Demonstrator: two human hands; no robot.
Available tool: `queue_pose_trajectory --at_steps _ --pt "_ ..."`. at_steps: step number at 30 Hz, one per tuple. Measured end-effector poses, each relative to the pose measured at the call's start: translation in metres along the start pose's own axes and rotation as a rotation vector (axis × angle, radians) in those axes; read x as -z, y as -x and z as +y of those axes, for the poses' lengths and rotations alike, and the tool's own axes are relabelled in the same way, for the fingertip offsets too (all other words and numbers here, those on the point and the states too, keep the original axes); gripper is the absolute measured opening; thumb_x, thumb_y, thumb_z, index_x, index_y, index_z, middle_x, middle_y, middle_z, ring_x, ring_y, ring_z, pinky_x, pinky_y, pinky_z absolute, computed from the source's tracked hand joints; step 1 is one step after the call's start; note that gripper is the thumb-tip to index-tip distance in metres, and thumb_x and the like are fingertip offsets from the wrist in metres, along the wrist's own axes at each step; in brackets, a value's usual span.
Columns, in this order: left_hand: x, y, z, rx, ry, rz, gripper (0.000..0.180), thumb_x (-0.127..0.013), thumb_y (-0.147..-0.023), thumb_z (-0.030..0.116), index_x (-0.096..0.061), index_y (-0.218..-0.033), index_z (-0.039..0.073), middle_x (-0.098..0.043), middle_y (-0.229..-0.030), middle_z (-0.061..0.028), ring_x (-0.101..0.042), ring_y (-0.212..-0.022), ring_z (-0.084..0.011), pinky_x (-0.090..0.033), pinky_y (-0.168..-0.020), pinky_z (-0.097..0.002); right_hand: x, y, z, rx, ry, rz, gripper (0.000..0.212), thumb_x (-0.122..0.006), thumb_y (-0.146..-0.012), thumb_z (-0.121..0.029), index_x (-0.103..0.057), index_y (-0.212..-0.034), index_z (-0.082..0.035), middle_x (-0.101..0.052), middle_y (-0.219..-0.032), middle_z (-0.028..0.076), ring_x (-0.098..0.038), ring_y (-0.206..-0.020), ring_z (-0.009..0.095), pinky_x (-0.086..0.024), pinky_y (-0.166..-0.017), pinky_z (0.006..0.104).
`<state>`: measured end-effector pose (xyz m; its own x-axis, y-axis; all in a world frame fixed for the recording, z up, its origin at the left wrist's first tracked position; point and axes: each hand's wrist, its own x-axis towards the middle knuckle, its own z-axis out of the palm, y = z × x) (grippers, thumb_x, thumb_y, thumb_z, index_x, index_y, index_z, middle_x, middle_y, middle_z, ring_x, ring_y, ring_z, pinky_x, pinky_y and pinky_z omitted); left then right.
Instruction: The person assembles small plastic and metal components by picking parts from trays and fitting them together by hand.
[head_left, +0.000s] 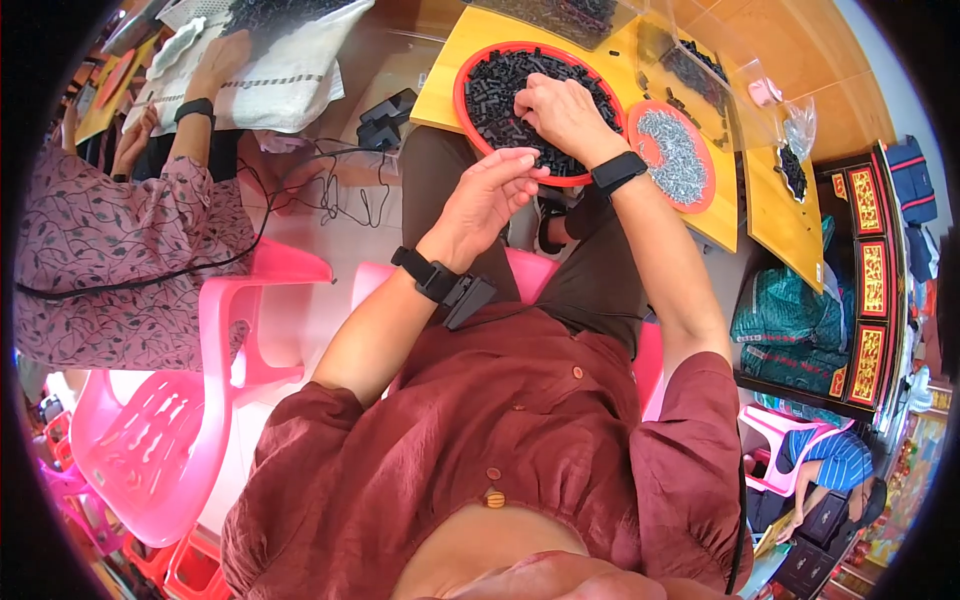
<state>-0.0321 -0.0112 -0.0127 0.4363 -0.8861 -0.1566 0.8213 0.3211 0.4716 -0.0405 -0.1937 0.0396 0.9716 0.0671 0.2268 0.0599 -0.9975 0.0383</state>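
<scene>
A red round tray [462, 112] full of small black plastic pieces [490, 88] sits at the table's near edge. My right hand [568, 118] reaches over it, fingers bent down among the pieces; what its fingertips hold is hidden. By the tray's near rim, my left hand [488, 198] is turned partly palm up, thumb and forefinger pressed together. Anything between them is too small to make out. Close to my right wrist lies an orange-red round tray [706, 165] holding many small silvery metal parts [672, 155].
Clear plastic bins [690, 60] and loose black pieces stand farther back on the yellow table [438, 92]. To the left, a co-worker in a patterned shirt [130, 250] sits at a cloth-covered surface. Cables [345, 195] hang nearby. Pink chairs [215, 370] and a dark ornate cabinet [868, 275] flank me.
</scene>
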Motion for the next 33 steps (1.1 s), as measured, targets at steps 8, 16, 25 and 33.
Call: queue_pose_trajectory --at_steps 8,16,25,33 --pt "0.003 -0.001 0.000 0.004 -0.007 -0.004 0.022 -0.060 -0.090 0.013 -0.059 -0.109 0.003 -0.067 -0.095 -0.0110 -0.062 -0.074 -0.0108 -0.051 -0.068 -0.0204 -0.007 0.001 0.007 0.054 -0.013 -0.006 0.004 -0.065 -0.075 -0.011 -0.065 -0.077 -0.008 -0.057 -0.081 0.008 -0.061 -0.078 0.029 -0.049 -0.066 0.0410" --pt "-0.001 0.000 0.004 -0.047 -0.004 0.010 0.025 -0.059 -0.090 0.012 -0.057 -0.113 0.002 -0.066 -0.095 -0.0083 -0.062 -0.076 -0.0105 -0.051 -0.069 -0.0198 0.036 0.020 -0.020 -0.309 -0.525 0.255 0.013 -0.066 -0.074 -0.013 -0.064 -0.078 -0.001 -0.066 -0.074 0.015 -0.066 -0.066 0.028 -0.053 -0.062 0.0360" --pt "0.000 -0.002 0.015 -0.137 -0.037 0.048 0.024 -0.062 -0.088 0.009 -0.061 -0.110 0.001 -0.066 -0.092 -0.0036 -0.061 -0.079 -0.0097 -0.049 -0.072 -0.0208 0.047 0.079 -0.086 -0.499 -0.864 0.500 0.010 -0.070 -0.078 -0.002 -0.068 -0.087 0.001 -0.065 -0.079 0.006 -0.062 -0.067 0.009 -0.050 -0.059 0.0224" --pt "-0.001 -0.002 0.013 -0.172 -0.091 0.005 0.024 -0.063 -0.088 0.009 -0.062 -0.110 0.001 -0.065 -0.091 -0.0029 -0.061 -0.077 -0.0094 -0.050 -0.072 -0.0211 0.048 0.079 -0.092 -0.451 -0.844 0.483 0.010 -0.068 -0.078 -0.001 -0.067 -0.088 0.000 -0.067 -0.082 0.007 -0.065 -0.071 0.012 -0.053 -0.062 0.0246"
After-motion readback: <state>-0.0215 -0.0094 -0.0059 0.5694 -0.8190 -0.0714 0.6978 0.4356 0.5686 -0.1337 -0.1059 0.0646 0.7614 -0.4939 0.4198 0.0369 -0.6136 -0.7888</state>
